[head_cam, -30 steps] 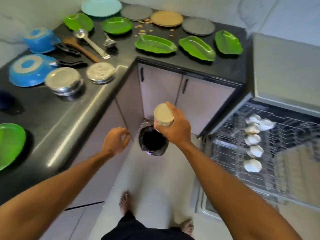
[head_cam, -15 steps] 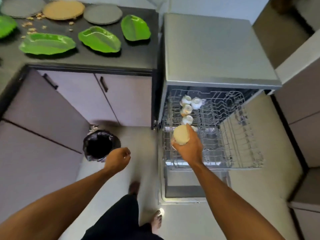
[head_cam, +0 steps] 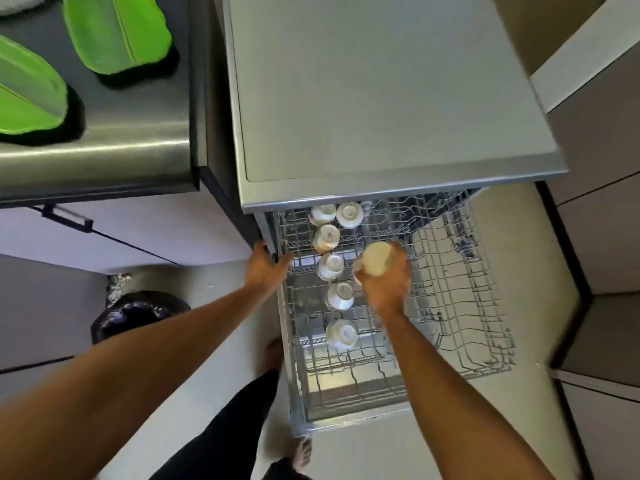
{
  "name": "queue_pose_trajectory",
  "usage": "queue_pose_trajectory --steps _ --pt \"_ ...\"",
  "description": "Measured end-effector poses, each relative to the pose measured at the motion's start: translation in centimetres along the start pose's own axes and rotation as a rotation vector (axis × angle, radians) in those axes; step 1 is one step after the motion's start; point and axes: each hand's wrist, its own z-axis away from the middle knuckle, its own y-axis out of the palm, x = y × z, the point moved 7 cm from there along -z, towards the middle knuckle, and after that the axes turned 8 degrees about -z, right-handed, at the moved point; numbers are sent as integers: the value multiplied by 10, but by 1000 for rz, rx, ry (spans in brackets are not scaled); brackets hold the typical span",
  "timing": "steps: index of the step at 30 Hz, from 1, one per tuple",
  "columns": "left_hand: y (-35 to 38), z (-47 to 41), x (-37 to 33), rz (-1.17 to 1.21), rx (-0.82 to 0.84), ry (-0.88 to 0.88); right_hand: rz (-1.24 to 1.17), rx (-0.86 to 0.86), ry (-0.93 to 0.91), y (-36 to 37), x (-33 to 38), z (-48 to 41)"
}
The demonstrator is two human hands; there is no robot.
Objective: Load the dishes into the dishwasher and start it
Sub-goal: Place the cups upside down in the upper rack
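Observation:
The dishwasher [head_cam: 381, 98] stands open with its wire upper rack [head_cam: 450, 306] pulled out. Several white cups [head_cam: 330, 266] sit upside down in a row along the rack's left side. My right hand [head_cam: 384, 285] grips a cream cup [head_cam: 375, 258] upside down, just right of that row and low over the rack. My left hand [head_cam: 268, 266] rests with relaxed fingers on the rack's left front corner, beside the dishwasher's frame.
Green leaf-shaped plates [head_cam: 114, 32] lie on the dark counter [head_cam: 104, 147] at upper left. A black-lined bin [head_cam: 138, 317] stands on the floor by the cabinets. My bare feet [head_cam: 301, 455] are close to the open dishwasher door [head_cam: 346, 417]. Cabinets line the right side.
My view swung from the counter to the dishwasher. My right hand carried the cup down over the rack beside the cup row. My left hand reached forward to the rack's left edge.

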Motion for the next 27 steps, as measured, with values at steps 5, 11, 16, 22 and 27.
queue_pose_trajectory --steps 5,11,16,22,27 --pt "23 -27 -24 73 -94 -98 -23 -9 63 16 -4 -55" --pt "34 -32 -18 -66 -239 -104 38 85 -85 49 -8 -86" --pt "33 -33 -17 -145 -303 -96 62 109 -133 63 -17 -89" --pt "36 -31 -19 -128 -321 -65 95 162 -181 71 -32 -90" --pt "36 -32 -17 -130 -319 -51 257 198 -266 84 -33 -89"
